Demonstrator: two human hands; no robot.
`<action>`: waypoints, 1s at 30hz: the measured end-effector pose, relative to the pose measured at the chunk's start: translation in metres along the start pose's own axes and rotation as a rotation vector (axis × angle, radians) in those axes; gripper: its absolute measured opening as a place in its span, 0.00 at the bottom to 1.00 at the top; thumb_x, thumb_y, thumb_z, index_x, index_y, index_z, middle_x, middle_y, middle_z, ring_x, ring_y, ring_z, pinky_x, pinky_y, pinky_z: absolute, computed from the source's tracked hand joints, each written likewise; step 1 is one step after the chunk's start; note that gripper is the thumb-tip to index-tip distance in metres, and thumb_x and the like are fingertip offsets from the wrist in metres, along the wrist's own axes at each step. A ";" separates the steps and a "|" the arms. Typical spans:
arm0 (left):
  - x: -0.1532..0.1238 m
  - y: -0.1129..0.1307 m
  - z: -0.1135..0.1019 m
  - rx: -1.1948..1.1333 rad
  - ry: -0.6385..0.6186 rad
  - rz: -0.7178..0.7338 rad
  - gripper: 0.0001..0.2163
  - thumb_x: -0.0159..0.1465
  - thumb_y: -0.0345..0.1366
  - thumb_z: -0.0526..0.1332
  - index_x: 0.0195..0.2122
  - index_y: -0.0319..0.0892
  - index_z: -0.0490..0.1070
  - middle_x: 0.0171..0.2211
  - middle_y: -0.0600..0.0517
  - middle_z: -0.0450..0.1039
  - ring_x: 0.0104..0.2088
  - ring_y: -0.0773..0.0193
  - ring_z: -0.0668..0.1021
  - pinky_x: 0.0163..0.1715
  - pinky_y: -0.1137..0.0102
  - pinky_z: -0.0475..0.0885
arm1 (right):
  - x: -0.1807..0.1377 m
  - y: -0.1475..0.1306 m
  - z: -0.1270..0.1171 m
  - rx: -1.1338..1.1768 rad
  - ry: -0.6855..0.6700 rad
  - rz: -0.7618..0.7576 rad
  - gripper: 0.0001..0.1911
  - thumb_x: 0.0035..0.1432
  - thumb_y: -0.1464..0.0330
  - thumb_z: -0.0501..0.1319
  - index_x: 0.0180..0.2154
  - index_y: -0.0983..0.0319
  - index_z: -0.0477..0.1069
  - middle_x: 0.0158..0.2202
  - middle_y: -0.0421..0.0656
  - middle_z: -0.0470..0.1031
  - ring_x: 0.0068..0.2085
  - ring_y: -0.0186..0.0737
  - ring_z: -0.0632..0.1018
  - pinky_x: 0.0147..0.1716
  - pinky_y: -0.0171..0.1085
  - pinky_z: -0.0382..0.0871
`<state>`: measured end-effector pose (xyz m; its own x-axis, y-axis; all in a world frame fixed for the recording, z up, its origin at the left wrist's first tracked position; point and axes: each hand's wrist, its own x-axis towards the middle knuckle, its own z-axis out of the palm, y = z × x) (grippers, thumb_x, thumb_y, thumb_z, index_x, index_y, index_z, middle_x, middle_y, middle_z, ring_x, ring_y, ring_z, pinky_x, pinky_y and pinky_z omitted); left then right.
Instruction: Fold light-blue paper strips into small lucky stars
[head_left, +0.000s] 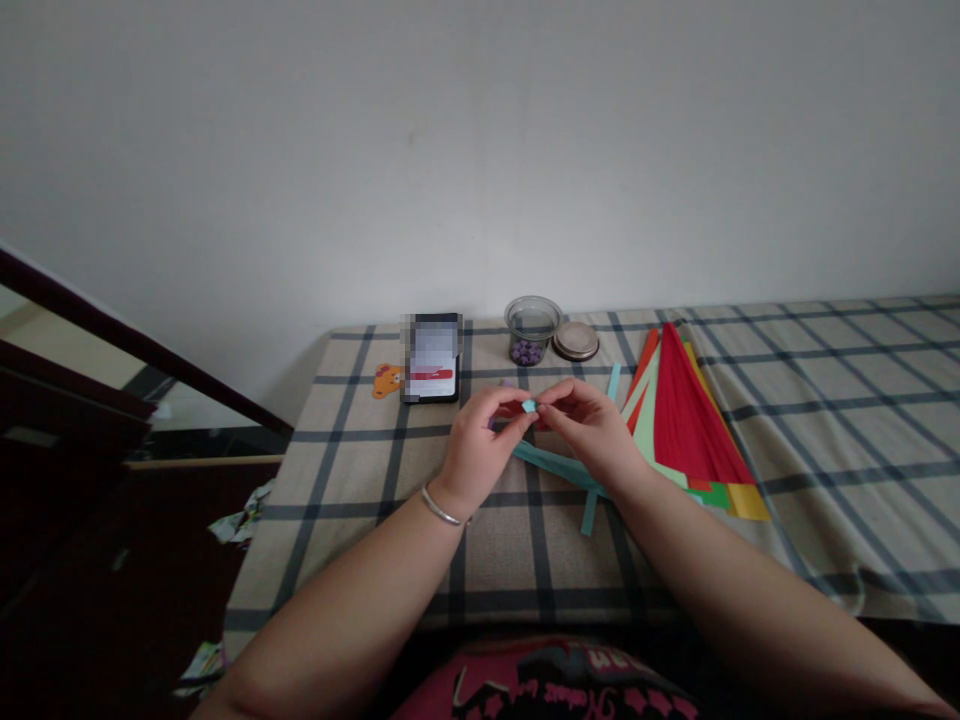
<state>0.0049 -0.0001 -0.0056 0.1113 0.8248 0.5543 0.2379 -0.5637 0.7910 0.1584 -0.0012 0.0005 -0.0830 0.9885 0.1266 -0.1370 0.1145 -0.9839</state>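
Note:
Between the fingertips of both hands is a small light-blue folded paper piece (pixel 529 406), roughly star-shaped. My left hand (pixel 484 440) pinches it from the left, thumb and forefinger closed. From the right, my right hand (pixel 589 425) pinches its other side. Beneath the hands, light-blue paper strips (pixel 559 466) lie on the checked cloth, partly hidden by my right hand and forearm. Fanned paper strips (pixel 694 425) in red, orange, green and yellow lie right of my right hand. Bits of purple show behind my left fingers, too covered to make out.
A clear plastic jar (pixel 532 322) with small purple pieces stands near the wall, its round lid (pixel 576 341) beside it. A phone (pixel 433 360) leans upright at the back left, next to an orange bear figure (pixel 387 381). The checked tablecloth (pixel 337 470) covers the table.

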 end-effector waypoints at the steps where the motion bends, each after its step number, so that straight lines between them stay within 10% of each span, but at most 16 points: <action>1: 0.000 0.000 0.000 -0.005 0.000 0.000 0.07 0.59 0.30 0.65 0.39 0.41 0.73 0.37 0.50 0.76 0.34 0.67 0.79 0.37 0.72 0.77 | 0.000 0.000 0.000 -0.007 0.004 -0.010 0.14 0.47 0.58 0.69 0.29 0.60 0.72 0.28 0.39 0.75 0.29 0.34 0.74 0.30 0.35 0.69; 30: 0.002 0.005 -0.002 0.144 -0.049 0.100 0.07 0.59 0.28 0.65 0.38 0.42 0.73 0.35 0.52 0.76 0.35 0.67 0.79 0.38 0.71 0.77 | 0.003 -0.007 -0.001 0.367 -0.022 0.450 0.18 0.34 0.63 0.76 0.26 0.62 0.71 0.21 0.35 0.74 0.22 0.28 0.74 0.25 0.30 0.72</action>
<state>0.0040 -0.0015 -0.0005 0.1877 0.7683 0.6119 0.3588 -0.6336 0.6855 0.1597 0.0015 0.0077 -0.2320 0.9291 -0.2882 -0.4164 -0.3626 -0.8338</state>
